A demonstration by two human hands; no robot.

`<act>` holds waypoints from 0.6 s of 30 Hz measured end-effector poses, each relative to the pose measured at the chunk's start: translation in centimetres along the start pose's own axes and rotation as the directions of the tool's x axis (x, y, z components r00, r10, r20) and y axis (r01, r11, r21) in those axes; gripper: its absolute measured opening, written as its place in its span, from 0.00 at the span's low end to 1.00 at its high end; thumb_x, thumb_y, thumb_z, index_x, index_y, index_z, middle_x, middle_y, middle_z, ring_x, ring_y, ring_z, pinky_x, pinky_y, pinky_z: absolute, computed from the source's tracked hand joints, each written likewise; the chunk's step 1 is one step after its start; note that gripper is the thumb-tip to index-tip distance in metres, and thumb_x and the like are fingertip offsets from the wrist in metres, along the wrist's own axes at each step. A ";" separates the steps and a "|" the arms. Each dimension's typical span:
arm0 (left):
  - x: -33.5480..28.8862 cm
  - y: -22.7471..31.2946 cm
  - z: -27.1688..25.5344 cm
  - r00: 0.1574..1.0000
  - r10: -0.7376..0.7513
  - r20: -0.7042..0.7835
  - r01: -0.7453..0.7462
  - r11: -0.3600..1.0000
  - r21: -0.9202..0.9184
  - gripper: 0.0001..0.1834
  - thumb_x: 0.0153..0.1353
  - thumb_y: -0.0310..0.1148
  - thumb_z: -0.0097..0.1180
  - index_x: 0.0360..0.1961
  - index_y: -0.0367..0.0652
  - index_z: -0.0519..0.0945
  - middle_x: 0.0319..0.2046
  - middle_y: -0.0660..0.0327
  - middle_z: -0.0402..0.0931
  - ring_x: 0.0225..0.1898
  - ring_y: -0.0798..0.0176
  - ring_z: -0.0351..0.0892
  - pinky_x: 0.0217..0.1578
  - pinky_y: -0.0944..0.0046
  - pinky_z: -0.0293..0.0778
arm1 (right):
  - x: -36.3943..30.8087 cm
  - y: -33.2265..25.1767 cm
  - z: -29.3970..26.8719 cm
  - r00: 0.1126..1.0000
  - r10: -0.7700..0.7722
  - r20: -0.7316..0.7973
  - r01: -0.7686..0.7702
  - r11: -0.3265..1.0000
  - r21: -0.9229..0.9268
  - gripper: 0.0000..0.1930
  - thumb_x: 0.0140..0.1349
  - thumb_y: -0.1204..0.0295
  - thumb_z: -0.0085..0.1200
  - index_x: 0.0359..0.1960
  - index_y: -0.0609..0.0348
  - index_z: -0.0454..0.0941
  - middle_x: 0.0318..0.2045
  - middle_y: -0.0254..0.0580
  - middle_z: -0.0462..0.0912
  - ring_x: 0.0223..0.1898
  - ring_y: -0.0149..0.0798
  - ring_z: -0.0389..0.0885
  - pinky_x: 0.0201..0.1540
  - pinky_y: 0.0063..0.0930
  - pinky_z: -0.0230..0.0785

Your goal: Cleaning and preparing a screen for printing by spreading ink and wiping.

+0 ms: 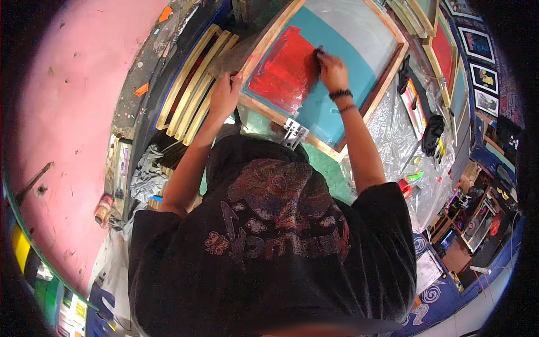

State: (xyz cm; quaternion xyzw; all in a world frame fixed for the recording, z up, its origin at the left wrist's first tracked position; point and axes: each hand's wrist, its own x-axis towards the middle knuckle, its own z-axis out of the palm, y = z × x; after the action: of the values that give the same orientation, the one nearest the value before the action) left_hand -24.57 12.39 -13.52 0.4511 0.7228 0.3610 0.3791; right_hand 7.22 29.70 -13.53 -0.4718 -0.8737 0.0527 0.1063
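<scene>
A wood-framed printing screen lies tilted in front of me, its mesh teal with a pale grey far part. Wet-looking red ink covers the left of the mesh. My left hand is closed on the frame's left edge, near the lower left corner. Over the mesh, at the red ink's right border, my right hand grips a small black wad that looks like cloth and presses it on the surface. A metal hinge clamp sits at the frame's near side.
Several wooden frames stand in a row at left. Clear plastic sheeting covers the surface at right, with a black crumpled cloth on it. More screens lean at far right. Grey rags lie by my left arm.
</scene>
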 end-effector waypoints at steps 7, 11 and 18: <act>-0.6 -1.6 -0.6 0.998 0.021 -0.065 -0.017 0.998 0.055 0.27 0.75 0.54 0.43 0.52 0.38 0.75 0.39 0.47 0.84 0.43 0.46 0.84 0.44 0.52 0.75 | -1.2 -5.1 0.7 0.965 -0.257 -0.046 0.261 0.937 0.234 0.18 0.57 0.79 0.52 0.49 0.50 0.84 0.45 0.45 0.84 0.45 0.52 0.79 0.49 0.43 0.76; -0.1 0.0 -0.4 0.999 -0.041 0.018 0.041 0.999 0.018 0.26 0.75 0.53 0.43 0.51 0.38 0.75 0.39 0.48 0.84 0.43 0.46 0.84 0.44 0.52 0.75 | 1.3 -0.4 0.0 1.000 0.001 -0.022 0.000 1.000 0.024 0.14 0.60 0.77 0.54 0.47 0.52 0.84 0.41 0.44 0.84 0.43 0.53 0.80 0.45 0.45 0.76; -0.5 -0.8 -0.6 1.000 -0.016 -0.027 0.016 1.000 0.016 0.24 0.75 0.52 0.44 0.51 0.39 0.75 0.38 0.49 0.84 0.42 0.47 0.84 0.43 0.52 0.75 | -0.7 -3.6 0.4 0.957 -0.287 0.044 0.268 0.930 0.250 0.19 0.56 0.77 0.51 0.49 0.51 0.84 0.48 0.45 0.84 0.55 0.51 0.79 0.61 0.40 0.72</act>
State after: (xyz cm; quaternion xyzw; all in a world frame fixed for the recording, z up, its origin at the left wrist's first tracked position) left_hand -25.24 11.53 -13.77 0.4434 0.7344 0.3582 0.3685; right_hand 4.59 27.14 -13.36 -0.3246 -0.9222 0.1618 0.1341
